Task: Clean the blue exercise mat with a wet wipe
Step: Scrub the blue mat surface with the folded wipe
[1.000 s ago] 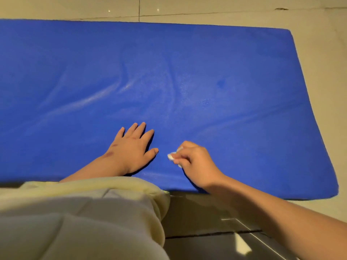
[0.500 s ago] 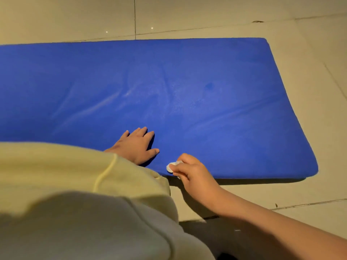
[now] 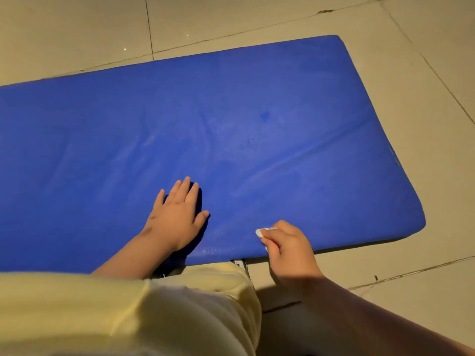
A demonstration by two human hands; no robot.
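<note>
The blue exercise mat (image 3: 270,119) lies flat on the tiled floor, running from the left edge of view to its rounded right end. My left hand (image 3: 177,217) rests palm down on the mat near its front edge, fingers straight. My right hand (image 3: 288,245) pinches a small bunched white wet wipe (image 3: 262,232) against the mat's front edge, to the right of the left hand. Most of the wipe is hidden inside the fingers. Faint streaks and a small dark spot (image 3: 264,115) show on the mat's surface.
Beige floor tiles (image 3: 424,73) with dark grout lines surround the mat. My pale yellow garment (image 3: 128,309) fills the lower left of view and overlaps the mat's front edge.
The view has pulled back and tilted, so more floor shows behind and right of the mat. My right hand with the wipe has shifted right, away from my left hand, which stays flat.
</note>
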